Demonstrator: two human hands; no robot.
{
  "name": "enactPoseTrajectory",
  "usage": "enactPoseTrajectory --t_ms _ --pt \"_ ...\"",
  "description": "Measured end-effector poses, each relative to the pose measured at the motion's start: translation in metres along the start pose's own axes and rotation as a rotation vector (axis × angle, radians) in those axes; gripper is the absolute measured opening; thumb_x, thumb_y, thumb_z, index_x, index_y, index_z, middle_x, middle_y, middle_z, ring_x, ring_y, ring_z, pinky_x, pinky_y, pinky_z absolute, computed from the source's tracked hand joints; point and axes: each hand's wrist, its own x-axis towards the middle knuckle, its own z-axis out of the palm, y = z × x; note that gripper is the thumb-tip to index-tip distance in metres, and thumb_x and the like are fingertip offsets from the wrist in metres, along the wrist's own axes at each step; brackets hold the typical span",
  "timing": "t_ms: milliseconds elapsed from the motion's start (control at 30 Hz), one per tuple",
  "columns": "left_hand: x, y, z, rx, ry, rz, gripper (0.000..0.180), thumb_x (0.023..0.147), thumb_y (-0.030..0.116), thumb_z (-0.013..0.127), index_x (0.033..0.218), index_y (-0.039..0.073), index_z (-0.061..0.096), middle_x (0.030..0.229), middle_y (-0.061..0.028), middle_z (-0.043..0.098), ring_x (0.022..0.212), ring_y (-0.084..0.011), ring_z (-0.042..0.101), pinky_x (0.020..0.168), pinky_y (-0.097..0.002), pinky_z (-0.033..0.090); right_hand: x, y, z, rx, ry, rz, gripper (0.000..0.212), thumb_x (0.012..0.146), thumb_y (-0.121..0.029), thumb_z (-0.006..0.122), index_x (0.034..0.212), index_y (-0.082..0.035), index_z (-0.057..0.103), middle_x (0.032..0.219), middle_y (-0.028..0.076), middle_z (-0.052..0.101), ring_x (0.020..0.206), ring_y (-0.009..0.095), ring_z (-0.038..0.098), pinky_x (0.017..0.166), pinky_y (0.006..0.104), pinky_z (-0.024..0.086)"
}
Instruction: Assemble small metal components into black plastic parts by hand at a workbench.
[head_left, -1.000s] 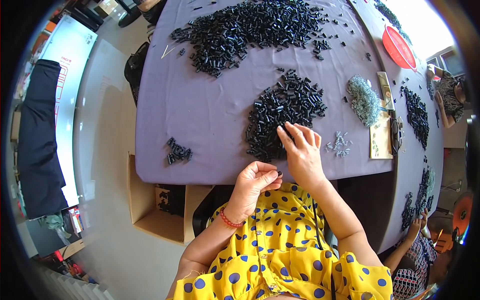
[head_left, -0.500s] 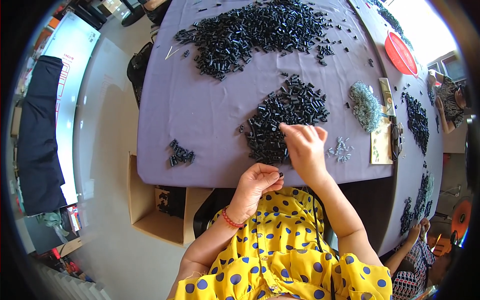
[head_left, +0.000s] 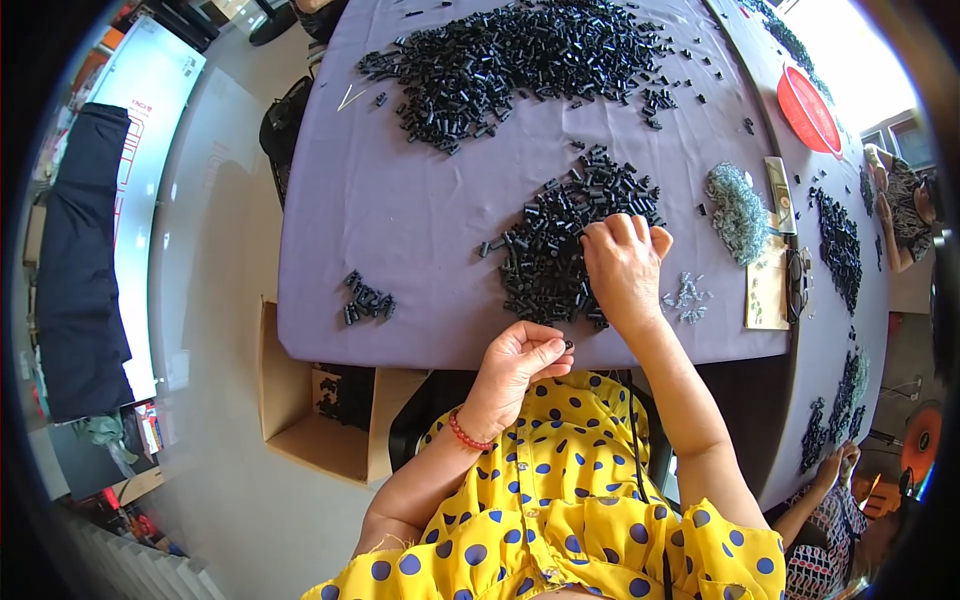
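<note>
My left hand is closed near the table's front edge, pinching a small black cylindrical part between thumb and forefinger. My right hand rests over the right side of the nearer pile of black cylindrical parts. Its fingers are bent down together into the pile, and their tips are hidden, so what they hold does not show. Right of that hand lies a small group of clear parts. A separate little cluster of black parts sits at the left front of the table.
A larger black heap spreads across the far table. To the right are a clear-grey pile, a flat yellowish box, glasses and a red basket. A cardboard box stands below the left edge. Two people work at the right.
My right hand has shifted slightly right and farther away, its fingers now curling down over the pile. The left hand keeps its pinch almost in place.
</note>
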Motion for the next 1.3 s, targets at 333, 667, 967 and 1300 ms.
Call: enactPoseTrajectory --t_ms 333,667,967,1300 --pt "-0.006 0.01 0.0 -0.191 -0.032 0.031 0.011 0.1 0.008 0.066 0.111 0.005 0.065 0.102 -0.0097 0.073 0.091 -0.017 0.073 0.086 -0.0299 0.06 -0.038 -0.02 -0.053 1.218 -0.334 0.537 0.01 0.094 -0.005 0.071 0.1 0.0 0.064 0.09 0.003 0.07 0.088 0.01 0.066 0.085 0.0281 0.054" --pt "-0.011 0.012 0.006 -0.181 -0.048 0.079 0.012 0.1 0.008 0.065 0.112 0.005 0.062 0.104 -0.0095 0.072 0.092 -0.017 0.072 0.086 -0.029 0.06 -0.06 -0.029 -0.067 1.612 -0.454 0.713 0.012 0.099 0.0 0.064 0.11 0.0 0.069 0.101 0.002 0.069 0.092 0.01 0.065 0.088 0.0263 0.054" --pt "-0.013 0.01 0.007 -0.137 -0.058 0.097 0.014 0.1 0.008 0.066 0.112 0.005 0.061 0.104 -0.0103 0.073 0.091 -0.0167 0.073 0.086 -0.029 0.06 -0.068 -0.03 -0.064 1.643 -0.411 0.743 0.017 0.098 -0.001 0.066 0.114 -0.001 0.069 0.105 0.002 0.07 0.096 0.009 0.066 0.09 0.0266 0.054" --pt "-0.015 0.009 0.011 -0.096 -0.027 0.106 0.014 0.1 0.007 0.066 0.112 0.004 0.06 0.101 -0.008 0.072 0.09 -0.0164 0.073 0.085 -0.0286 0.06 -0.069 -0.033 -0.064 1.543 -0.346 0.692 0.012 0.1 -0.002 0.065 0.109 -0.002 0.071 0.098 -0.001 0.067 0.094 0.007 0.06 0.087 0.0239 0.049"
